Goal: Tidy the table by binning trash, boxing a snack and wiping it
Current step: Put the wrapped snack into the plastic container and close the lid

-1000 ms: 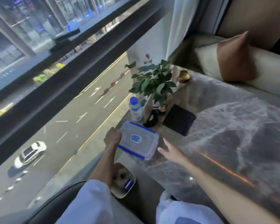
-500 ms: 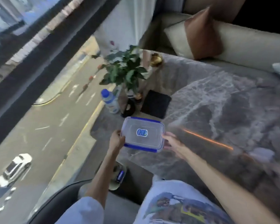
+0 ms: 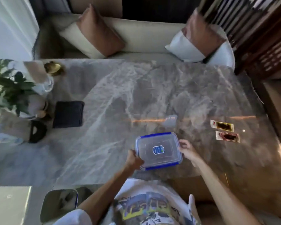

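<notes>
A clear plastic box with a blue-clipped lid is near the front edge of the grey marble table. My left hand grips its left side and my right hand holds its right side. Two snack packets lie on the table to the right of the box, apart from my hands. A dark folded cloth lies at the table's left. A small clear scrap rests beyond the box.
A potted plant, a black object and a gold ornament stand at the left end. A bin sits on the floor at my left. A sofa with cushions runs behind the table.
The box has been carried from the window side to the table in front of me, and both hands now hold it. My view has swung right, revealing the snack packets.
</notes>
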The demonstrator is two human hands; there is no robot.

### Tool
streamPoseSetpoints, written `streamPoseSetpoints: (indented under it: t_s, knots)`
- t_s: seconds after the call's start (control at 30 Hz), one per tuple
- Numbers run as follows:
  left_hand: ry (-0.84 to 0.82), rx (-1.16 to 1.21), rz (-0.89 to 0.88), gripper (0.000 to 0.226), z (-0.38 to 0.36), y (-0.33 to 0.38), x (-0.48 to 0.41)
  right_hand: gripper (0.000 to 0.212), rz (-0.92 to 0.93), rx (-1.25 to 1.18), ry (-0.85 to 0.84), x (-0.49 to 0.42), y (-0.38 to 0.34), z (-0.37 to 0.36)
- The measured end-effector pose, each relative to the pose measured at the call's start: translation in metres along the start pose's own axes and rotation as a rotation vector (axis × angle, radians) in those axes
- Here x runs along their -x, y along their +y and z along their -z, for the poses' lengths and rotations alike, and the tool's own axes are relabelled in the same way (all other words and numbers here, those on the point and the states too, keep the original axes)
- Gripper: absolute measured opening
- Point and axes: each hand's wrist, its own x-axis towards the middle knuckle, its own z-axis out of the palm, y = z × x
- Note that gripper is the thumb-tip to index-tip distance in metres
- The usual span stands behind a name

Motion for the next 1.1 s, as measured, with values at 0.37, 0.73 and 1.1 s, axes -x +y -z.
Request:
streamPoseSetpoints:
  t_s: [0.37,0.73,1.1]
  knots:
    - [0.2,-0.001,0.072,0.048,-0.064,-0.021,-0.024,0.043,-0.018,0.146,-0.159,-0.03,0.031,0.051]
    - [0.185,0.584,0.249,0.014,-0.143,-0.058,0.006,0.039,0.467,0.731,-0.519,-0.071,-0.06,0.006]
    - [0.313,0.352,-0.071,0.027,-0.154,-0.02,-0.044,0.047,-0.225,-0.429,-0.224,-0.053,0.079,0.063]
